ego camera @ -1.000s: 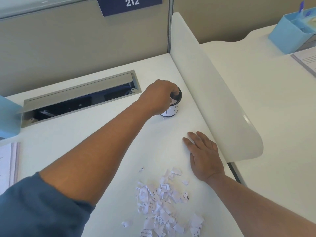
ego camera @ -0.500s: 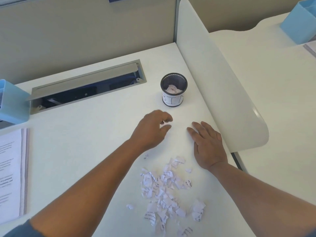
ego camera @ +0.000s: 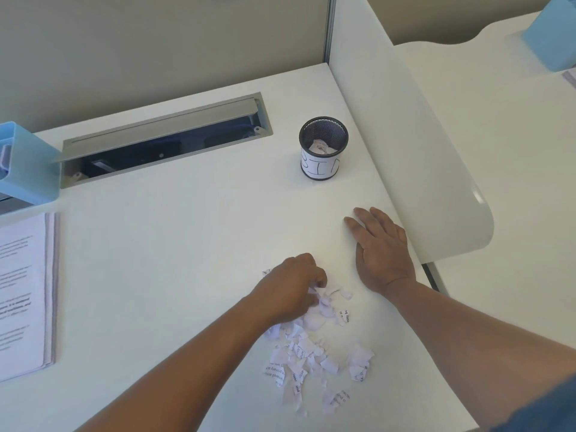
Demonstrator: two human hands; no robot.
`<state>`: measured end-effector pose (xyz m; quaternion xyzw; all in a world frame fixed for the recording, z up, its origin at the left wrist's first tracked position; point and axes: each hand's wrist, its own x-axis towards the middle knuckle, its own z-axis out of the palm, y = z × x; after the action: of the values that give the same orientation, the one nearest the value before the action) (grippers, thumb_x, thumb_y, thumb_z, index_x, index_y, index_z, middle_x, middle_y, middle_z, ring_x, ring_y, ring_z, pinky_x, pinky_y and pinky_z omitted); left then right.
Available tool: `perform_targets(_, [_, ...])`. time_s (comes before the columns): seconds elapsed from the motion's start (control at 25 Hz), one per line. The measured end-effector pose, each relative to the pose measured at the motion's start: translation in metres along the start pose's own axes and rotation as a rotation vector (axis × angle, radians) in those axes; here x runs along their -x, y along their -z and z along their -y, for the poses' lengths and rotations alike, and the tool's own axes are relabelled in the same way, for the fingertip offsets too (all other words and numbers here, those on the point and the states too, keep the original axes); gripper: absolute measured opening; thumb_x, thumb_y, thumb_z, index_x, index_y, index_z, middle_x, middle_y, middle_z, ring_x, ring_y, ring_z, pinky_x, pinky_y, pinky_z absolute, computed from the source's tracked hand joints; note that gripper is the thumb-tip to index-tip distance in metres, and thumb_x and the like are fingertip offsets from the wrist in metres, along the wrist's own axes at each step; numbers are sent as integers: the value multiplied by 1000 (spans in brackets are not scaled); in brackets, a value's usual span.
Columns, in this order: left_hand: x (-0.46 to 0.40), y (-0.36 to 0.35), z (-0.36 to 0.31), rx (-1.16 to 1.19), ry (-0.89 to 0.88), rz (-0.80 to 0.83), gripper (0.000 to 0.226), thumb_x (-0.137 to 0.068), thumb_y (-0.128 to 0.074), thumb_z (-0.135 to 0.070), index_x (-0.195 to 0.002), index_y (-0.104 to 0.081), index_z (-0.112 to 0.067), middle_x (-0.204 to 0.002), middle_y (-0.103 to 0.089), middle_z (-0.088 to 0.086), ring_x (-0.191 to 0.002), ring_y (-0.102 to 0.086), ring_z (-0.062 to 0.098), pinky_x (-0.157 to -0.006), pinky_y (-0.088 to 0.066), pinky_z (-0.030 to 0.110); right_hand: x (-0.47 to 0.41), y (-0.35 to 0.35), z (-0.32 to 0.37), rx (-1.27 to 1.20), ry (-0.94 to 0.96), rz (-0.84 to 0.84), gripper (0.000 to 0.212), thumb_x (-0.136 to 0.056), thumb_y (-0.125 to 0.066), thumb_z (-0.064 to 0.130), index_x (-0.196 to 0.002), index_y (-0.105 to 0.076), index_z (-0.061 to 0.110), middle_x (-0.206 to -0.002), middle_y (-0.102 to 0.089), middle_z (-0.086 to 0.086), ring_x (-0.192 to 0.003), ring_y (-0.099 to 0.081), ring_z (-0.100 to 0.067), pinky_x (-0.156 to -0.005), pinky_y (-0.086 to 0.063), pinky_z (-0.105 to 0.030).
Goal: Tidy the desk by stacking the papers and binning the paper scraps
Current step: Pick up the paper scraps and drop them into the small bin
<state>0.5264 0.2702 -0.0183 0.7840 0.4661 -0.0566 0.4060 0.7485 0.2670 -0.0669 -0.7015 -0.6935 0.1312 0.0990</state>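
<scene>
The paper scraps point(ego camera: 308, 353) are heaped on the white bench point(ego camera: 174, 244), near its front edge. The top of the heap is pinched by the curled fingers of the left hand point(ego camera: 293, 291). The right hand point(ego camera: 381, 254) is laid flat and relaxed beside them. The mesh bin point(ego camera: 322, 149) is placed further back, and the stacked papers point(ego camera: 25, 294) are kept at the left.

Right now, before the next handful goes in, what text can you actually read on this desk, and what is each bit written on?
"BIN": hand-lettered on the white label round the black mesh cup.
"is", "pu", "and": loose fragments on the torn paper scraps; they lie at all angles, the rest too broken or small to read.
Stacked papers at the left edge: printed paragraphs, too blurred to read.
No other text shows.
</scene>
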Motion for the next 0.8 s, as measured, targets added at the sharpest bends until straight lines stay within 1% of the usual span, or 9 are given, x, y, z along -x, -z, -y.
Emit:
perform_targets(0.12, [-1, 9, 5, 126, 56, -23, 9, -92, -73, -16, -98, -76, -21, -94, -61, -14, -82, -58, 8, -76, -50, 27, 0, 1, 0, -4, -2, 12, 56, -92, -39, 13, -144, -59, 20, -158, -46, -4, -149, -35, -36, -113, -30, -52])
perform_targets(0.24, [-3, 25, 10, 260, 116, -110, 11, -90, -76, -13, -89, -78, -24, -71, -64, -25, -62, -54, -6, -61, -40, 10, -1, 1, -1, -8, 5, 15, 52, -95, -49, 6, -145, -58, 19, -159, -46, -4, -150, -34, -36, -114, -29, -51])
perform_targets(0.36, [-8, 49, 9, 323, 114, -203, 15, -89, -77, -14, -82, -78, -27, -53, -56, -23, -48, -43, 1, -51, -34, 11, -1, 1, -1, -16, -2, 15, 53, -95, -54, 3, -145, -58, 20, -160, -45, -3, -151, -32, -35, -115, -27, -50])
perform_targets(0.44, [-16, 70, 4, 354, 111, -282, 13, -87, -79, -15, -82, -78, -27, -60, -64, -10, -53, -44, 6, -55, -41, 22, -1, 1, -1, -14, 0, 10, 53, -95, -55, 3, -145, -58, 20, -159, -45, -3, -150, -33, -35, -115, -28, -50])
perform_targets(0.52, [-27, 93, -3, 343, 89, -365, 12, -86, -79, -13, -84, -79, -25, -72, -73, 6, -60, -51, 13, -62, -44, 26, -1, 1, -1, -14, 8, 1, 54, -93, -57, 2, -145, -59, 20, -159, -46, -3, -150, -35, -36, -114, -29, -50])
perform_targets(0.6, [-41, 118, -12, 296, 48, -470, 11, -86, -78, -13, -85, -80, -23, -69, -73, 1, -57, -49, 9, -59, -42, 22, 0, 0, 0, -8, 14, -3, 55, -93, -58, 2, -144, -59, 20, -158, -47, -4, -149, -36, -37, -114, -30, -51])
perform_targets(0.68, [-57, 143, -21, 253, 12, -580, 11, -87, -76, -11, -86, -80, -22, -60, -66, -13, -50, -44, 1, -55, -38, 15, 0, 0, -1, -2, 17, -14, 55, -92, -59, 1, -143, -60, 19, -157, -48, -4, -148, -37, -37, -113, -32, -52])
perform_targets(0.76, [-74, 164, -30, 194, -15, -669, 13, -87, -72, -8, -89, -80, -19, -59, -61, -21, -54, -48, -2, -56, -35, 10, 0, 0, -1, 12, 22, -27, 55, -90, -61, 1, -142, -61, 19, -156, -50, -4, -146, -40, -38, -111, -35, -52])
perform_targets(0.8, [-83, 172, -33, 143, -18, -695, 15, -88, -70, -6, -91, -79, -17, -65, -62, -19, -60, -50, 0, -60, -38, 14, 0, 0, -2, 18, 27, -36, 55, -89, -63, 1, -141, -62, 19, -155, -51, -5, -145, -42, -38, -111, -37, -52])
